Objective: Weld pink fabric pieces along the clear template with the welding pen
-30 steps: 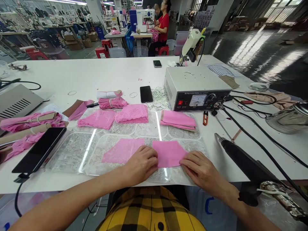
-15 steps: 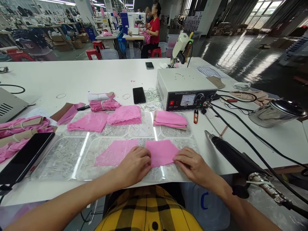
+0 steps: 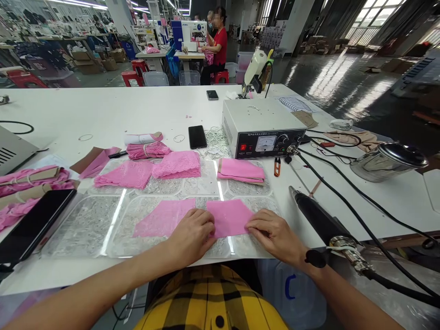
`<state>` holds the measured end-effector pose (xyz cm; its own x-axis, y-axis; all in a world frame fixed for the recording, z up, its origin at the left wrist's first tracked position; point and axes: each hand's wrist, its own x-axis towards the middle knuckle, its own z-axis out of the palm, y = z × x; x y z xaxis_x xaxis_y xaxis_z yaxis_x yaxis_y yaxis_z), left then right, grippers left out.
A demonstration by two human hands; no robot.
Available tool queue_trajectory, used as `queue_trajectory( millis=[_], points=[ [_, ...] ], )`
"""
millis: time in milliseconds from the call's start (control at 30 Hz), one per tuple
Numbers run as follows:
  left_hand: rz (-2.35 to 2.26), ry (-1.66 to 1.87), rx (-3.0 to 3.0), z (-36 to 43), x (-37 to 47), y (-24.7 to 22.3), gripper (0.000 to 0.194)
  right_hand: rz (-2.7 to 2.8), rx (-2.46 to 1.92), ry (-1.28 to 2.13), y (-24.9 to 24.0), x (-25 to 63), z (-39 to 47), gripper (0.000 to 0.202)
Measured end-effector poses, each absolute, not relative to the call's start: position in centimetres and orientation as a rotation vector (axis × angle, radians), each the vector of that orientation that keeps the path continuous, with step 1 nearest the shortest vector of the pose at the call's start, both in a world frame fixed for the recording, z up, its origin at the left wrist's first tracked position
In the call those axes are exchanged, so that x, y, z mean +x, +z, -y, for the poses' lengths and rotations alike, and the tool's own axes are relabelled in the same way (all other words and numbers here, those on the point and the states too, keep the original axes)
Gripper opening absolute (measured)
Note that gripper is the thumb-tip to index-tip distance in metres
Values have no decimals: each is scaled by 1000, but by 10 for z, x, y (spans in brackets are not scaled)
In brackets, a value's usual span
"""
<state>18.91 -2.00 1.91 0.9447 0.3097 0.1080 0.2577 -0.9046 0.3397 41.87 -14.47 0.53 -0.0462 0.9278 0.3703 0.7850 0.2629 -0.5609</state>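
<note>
A smooth pink fabric piece (image 3: pixel 229 217) lies flat on the clear plastic sheet (image 3: pixel 82 224) in front of me. My left hand (image 3: pixel 195 233) pinches its left edge, and my right hand (image 3: pixel 271 231) has its lower right corner between thumb and fingers. A second, more see-through pink piece (image 3: pixel 161 219) lies to the left, partly behind my left hand. Farther back are a lacy pink stack (image 3: pixel 178 164), another lacy pink pile (image 3: pixel 125 174) and a folded pink stack (image 3: pixel 240 170).
A control box (image 3: pixel 264 128) stands behind the stacks. A black handheld tool (image 3: pixel 318 215) with cables lies right of my right hand, near a metal-lidded jar (image 3: pixel 390 161). Phones (image 3: pixel 197 136), orange snips (image 3: pixel 277 167) and tied pink bundles (image 3: pixel 148 150) are around. A person (image 3: pixel 218 46) sits at a sewing machine.
The view has shifted slightly. The black handheld tool's rear end and its cable sit a little farther left, nearer my right forearm. Both hands keep nearly the same hold on the pink piece.
</note>
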Motion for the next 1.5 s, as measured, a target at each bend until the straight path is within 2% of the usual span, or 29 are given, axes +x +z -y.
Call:
queue_trajectory(
  millis=[467,767,933,1267,1500],
  points=[
    [-336,25,2864,26,227,27,12,1812,-1560,301,7,419,146,17],
    [-265,-24,2872,31,264,34,6,1567,-1671,27,-2,431,174,19],
    [-220,-55,2866,40,291,32,15,1524,-1685,-63,-16,425,180,18],
    [-276,-1,2790,41,308,17,14,1506,-1729,-107,-19,422,173,15],
    [-326,71,2605,37,304,18,12,1582,-1722,-153,-8,424,170,20]
  ],
)
